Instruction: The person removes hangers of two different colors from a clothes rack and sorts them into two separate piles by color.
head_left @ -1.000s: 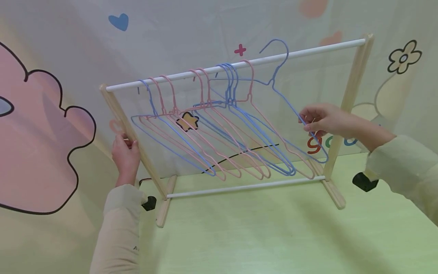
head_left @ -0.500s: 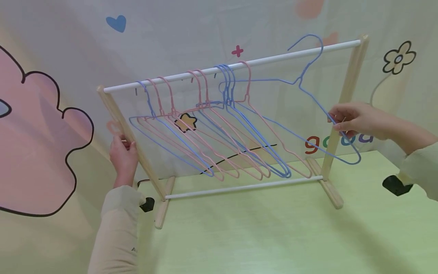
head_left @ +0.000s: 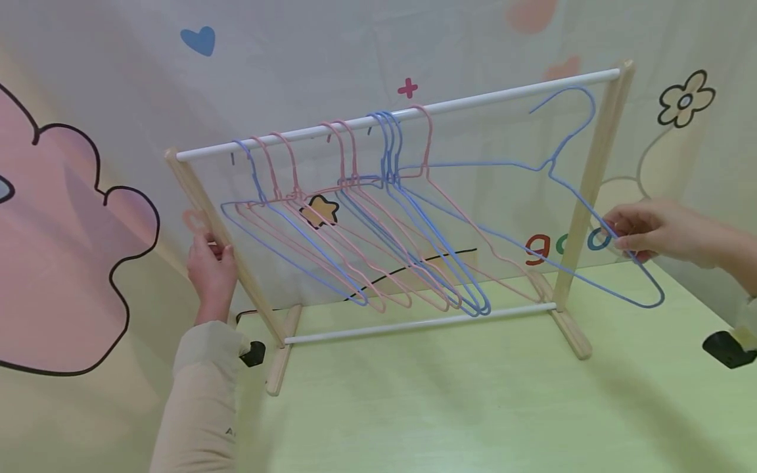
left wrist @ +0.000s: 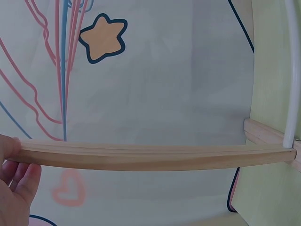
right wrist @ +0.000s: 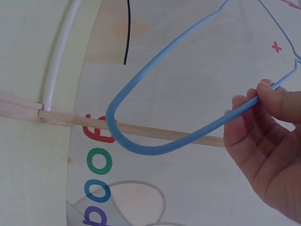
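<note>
My left hand (head_left: 211,276) grips the left wooden post (head_left: 251,289) of a small clothes rack; in the left wrist view its fingers (left wrist: 29,181) wrap the post's edge. On the right, my right hand (head_left: 668,233) pinches a blue clothes hanger (right wrist: 188,139) by its sloping side, between thumb and fingers. This hanger tilts, its hook (head_left: 593,108) just below the white top rail (head_left: 491,98) in the head view, and its lower corner reaches out past the right post. Several pink hangers (head_left: 428,141) and blue hangers (head_left: 253,174) hang from the rail's left and middle.
The rack's wooden feet (head_left: 576,338) stand on a pale green table (head_left: 426,401), joined by a white lower bar (head_left: 420,324). Close behind hangs a pale sheet (head_left: 296,59) with printed cartoons. Black wrist devices (head_left: 253,353) sit near both forearms.
My right hand has carried the blue hanger rightward, then lower, so its hook has gone from overlapping the rail to just beneath it. The left hand stays on the post.
</note>
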`<action>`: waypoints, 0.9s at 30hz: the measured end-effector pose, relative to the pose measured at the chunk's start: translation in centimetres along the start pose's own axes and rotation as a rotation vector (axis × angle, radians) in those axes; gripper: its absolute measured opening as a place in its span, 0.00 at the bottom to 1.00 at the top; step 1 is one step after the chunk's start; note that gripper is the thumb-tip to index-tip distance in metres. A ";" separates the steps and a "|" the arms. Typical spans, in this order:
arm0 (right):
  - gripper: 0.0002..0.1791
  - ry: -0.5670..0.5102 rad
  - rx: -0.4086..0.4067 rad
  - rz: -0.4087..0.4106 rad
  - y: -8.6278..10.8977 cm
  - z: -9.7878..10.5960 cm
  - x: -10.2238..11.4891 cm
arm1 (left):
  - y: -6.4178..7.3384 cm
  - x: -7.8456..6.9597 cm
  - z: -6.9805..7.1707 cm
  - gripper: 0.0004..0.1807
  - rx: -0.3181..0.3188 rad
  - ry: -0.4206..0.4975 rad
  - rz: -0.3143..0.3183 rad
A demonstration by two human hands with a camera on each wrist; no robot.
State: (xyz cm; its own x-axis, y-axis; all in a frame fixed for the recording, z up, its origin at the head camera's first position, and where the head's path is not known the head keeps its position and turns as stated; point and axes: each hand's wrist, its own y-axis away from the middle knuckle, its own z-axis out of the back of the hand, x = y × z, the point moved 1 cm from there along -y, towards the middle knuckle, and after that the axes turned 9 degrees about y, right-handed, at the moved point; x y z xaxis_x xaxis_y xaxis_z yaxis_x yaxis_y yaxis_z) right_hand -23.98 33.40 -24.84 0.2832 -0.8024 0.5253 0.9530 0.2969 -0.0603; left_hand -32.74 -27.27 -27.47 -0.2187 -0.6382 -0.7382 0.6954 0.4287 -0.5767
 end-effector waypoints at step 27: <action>0.05 -0.133 0.239 -0.041 2.5 -6.1 -6.0 | -0.1 0.3 0.0 0.12 -0.005 0.012 -0.017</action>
State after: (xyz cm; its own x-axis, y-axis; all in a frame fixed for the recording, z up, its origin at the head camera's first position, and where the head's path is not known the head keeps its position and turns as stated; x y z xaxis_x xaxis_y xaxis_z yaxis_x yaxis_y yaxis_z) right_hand -22.61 35.82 -33.28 0.2136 -0.7460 0.6307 0.9065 0.3921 0.1568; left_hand -32.93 -27.48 -27.60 -0.2383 -0.6376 -0.7326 0.6879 0.4216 -0.5908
